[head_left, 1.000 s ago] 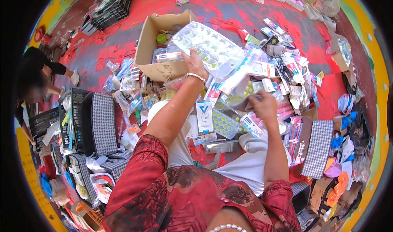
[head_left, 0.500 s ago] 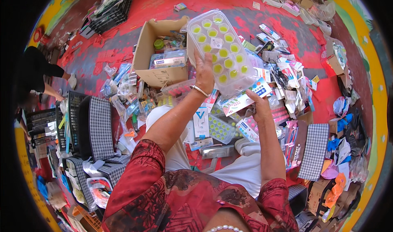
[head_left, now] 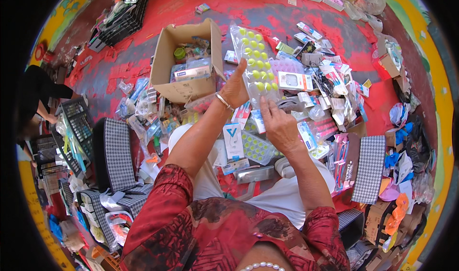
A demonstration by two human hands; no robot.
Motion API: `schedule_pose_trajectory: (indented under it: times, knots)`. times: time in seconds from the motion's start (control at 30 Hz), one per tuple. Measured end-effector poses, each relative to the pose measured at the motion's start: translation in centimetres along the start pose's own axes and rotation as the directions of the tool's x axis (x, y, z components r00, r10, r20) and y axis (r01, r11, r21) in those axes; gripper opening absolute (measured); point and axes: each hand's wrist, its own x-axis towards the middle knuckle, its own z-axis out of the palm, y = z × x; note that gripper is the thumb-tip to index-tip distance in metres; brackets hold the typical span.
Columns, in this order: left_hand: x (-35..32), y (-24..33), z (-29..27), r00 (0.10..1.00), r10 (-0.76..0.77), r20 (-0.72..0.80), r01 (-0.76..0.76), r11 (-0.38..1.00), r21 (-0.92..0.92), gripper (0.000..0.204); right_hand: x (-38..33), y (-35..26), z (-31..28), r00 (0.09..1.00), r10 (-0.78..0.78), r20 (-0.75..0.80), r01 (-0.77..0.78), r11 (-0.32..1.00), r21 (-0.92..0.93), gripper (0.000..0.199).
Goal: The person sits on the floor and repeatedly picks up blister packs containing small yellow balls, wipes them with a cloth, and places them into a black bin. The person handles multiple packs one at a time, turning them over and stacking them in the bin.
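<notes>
A clear plastic tray with rows of round yellow-green cups is tilted up in front of me, seen nearly edge-on. My left hand grips its left side, thumb upward, with a white bangle on the wrist. My right hand has its index and middle fingers stretched out against the tray's lower end; its thumb is hidden. Below, a similar tray with green cups lies in the pile between my knees. Next to it is a white box with a blue V-shaped mark.
An open cardboard box of packaged goods stands beyond my left hand. Packets, cables and a white box with a window heap up at the right. Checked chairs flank me. At the far left a person reaches to a black crate.
The tray has turned from facing me to nearly edge-on. My right hand has moved left to the tray's lower end, and the printed card no longer shows in it. The black crate at left has tilted.
</notes>
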Motion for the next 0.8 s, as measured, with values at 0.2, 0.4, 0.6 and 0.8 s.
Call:
schedule_pose_trajectory:
  times: [0.2,0.4,0.6,0.8]
  knots:
    - [-0.7,-0.1,0.0,0.976,-0.038,-0.216,0.071,0.987,0.146,0.043,-0.9,-1.4,0.0,0.999,-0.045,-0.01,0.045,0.999,0.009,0.046]
    - [-1.5,1.6,0.1,0.978,-0.047,-0.201,0.06,0.996,0.059,0.047,-2.5,3.8,-3.5,0.965,0.191,0.181,-0.262,0.633,0.728,0.049]
    - [-1.3,-0.5,0.5,0.989,-0.121,-0.084,0.131,0.985,0.112,0.05,-2.0,8.0,-7.3,0.533,0.846,0.012,-0.027,0.004,1.0,0.015]
    - [-1.6,-3.2,-0.3,0.934,-0.327,-0.145,0.329,0.944,-0.014,0.042,1.8,1.4,-2.7,0.955,0.199,-0.218,-0.083,0.89,0.448,0.036]
